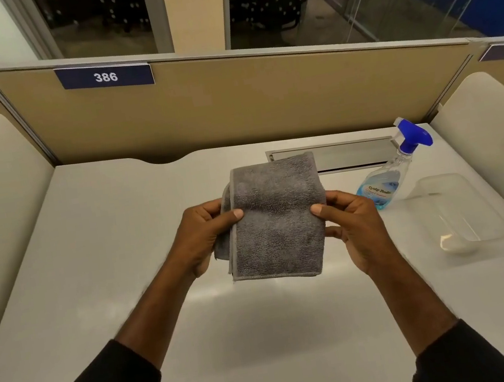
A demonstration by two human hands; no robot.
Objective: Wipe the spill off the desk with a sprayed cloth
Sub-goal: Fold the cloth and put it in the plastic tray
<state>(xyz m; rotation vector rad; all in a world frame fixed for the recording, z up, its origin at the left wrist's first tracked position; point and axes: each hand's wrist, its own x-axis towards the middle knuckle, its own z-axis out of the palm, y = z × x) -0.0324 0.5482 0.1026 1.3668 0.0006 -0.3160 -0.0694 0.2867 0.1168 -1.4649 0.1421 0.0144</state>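
we hold the folded grey cloth point(275, 220) above the middle of the bench point(90, 246), left hand point(201, 240) and right hand point(354, 225) each with its grip clamped on a side edge, thumbs on top. the spray bottle point(390, 171) stands well to the right, beside a clear tray point(461, 213). to do this well we'd keep the fold tight as a flat pad, shift it to one hand, and free the other for the bottle (no spill shows on the surface from here).

Nubby cloth point(275, 220) (grey), glossy desk point(106, 243).
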